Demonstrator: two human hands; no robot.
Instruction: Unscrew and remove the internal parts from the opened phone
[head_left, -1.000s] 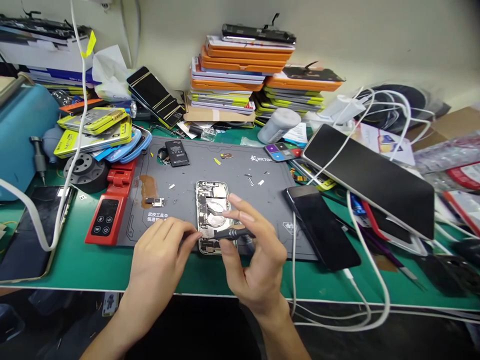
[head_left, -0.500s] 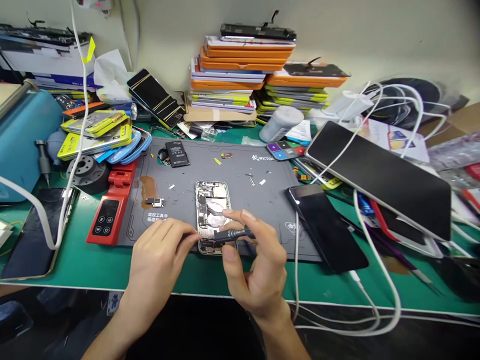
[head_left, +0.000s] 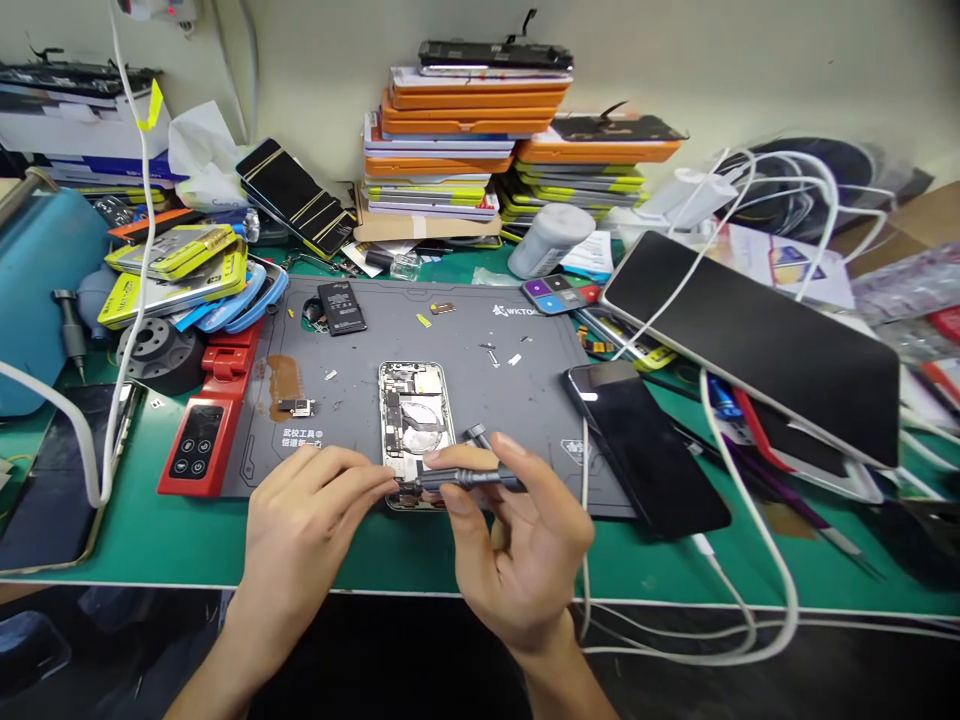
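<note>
An opened phone (head_left: 418, 415) lies on the grey work mat (head_left: 517, 420), its inner parts and a round pale coil showing. My right hand (head_left: 525, 530) is closed round a dark screwdriver (head_left: 469, 479), held nearly level over the phone's lower end. Behind that shaft, the end of another dark tool (head_left: 475, 435) sticks up beside my right fingers; its kind is unclear. My left hand (head_left: 319, 515) has its thumb and fingertips pinched together at the phone's lower left edge, close to the screwdriver's tip. Whatever lies in that pinch is too small or hidden to make out.
A loose battery (head_left: 343, 307), a small metal part (head_left: 298, 407) and tiny scraps lie on the mat. Left stands a red device (head_left: 199, 440). To the right are a black phone (head_left: 649, 450), a tablet (head_left: 757, 350) and white cables (head_left: 750, 500). Stacked boxes (head_left: 465, 125) rise behind.
The camera view has shifted slightly, moving the bench leftward in the picture. My right hand has moved a little right relative to the phone, and the second tool's end now shows. My left hand stays pinched.
</note>
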